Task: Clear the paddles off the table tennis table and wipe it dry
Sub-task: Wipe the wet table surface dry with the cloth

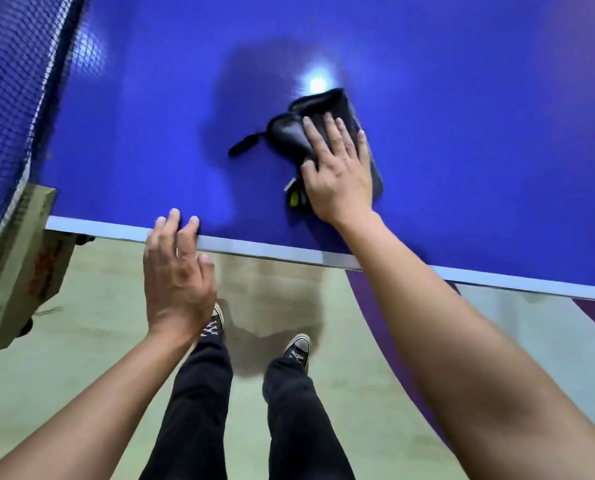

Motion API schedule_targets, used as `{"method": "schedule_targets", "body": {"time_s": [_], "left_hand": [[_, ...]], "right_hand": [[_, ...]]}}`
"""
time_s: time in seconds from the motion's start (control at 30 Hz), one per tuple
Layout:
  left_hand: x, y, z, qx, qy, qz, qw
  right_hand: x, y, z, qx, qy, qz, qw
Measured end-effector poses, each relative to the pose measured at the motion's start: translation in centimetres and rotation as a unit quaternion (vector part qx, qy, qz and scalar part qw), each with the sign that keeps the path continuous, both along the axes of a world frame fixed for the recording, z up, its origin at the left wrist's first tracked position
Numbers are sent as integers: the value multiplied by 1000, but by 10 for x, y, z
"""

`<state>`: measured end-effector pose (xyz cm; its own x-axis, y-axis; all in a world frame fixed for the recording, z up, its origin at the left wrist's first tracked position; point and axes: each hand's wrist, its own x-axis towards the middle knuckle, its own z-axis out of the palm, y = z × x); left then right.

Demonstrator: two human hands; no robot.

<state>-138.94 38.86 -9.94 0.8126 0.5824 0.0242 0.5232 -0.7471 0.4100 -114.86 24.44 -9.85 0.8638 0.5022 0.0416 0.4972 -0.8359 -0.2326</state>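
Observation:
My right hand (337,168) lies flat, fingers spread, on a black paddle case (318,109) that rests on the blue table tennis table (150,116). The case has a short black strap sticking out to its left and a small yellow tag near my thumb. Most of the case's near half is hidden under my palm. My left hand (176,268) rests its fingertips on the white near edge of the table, fingers loosely straight, holding nothing. No loose paddle or cloth shows.
The net (15,81) and its clamp post (22,258) stand at the left end of the table. Below the table edge lie a pale green floor and a purple curved marking. My legs and sneakers are beneath me. A lamp glare shines on the tabletop beyond the case.

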Motion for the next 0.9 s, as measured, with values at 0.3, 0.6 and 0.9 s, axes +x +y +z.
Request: {"method": "schedule_targets", "body": {"time_s": [0.3,0.6,0.9], "left_hand": [[32,-17,19,8,4,101,995],[45,-21,30,-15,10,128,992],[97,-91,18,-14,3,-66,998]], "right_hand": [[-4,-110,1,21,-1,-322,946],[-136,3,-4,81,27,65,994],[22,-264,-5,28,-7,-340,940]]}}
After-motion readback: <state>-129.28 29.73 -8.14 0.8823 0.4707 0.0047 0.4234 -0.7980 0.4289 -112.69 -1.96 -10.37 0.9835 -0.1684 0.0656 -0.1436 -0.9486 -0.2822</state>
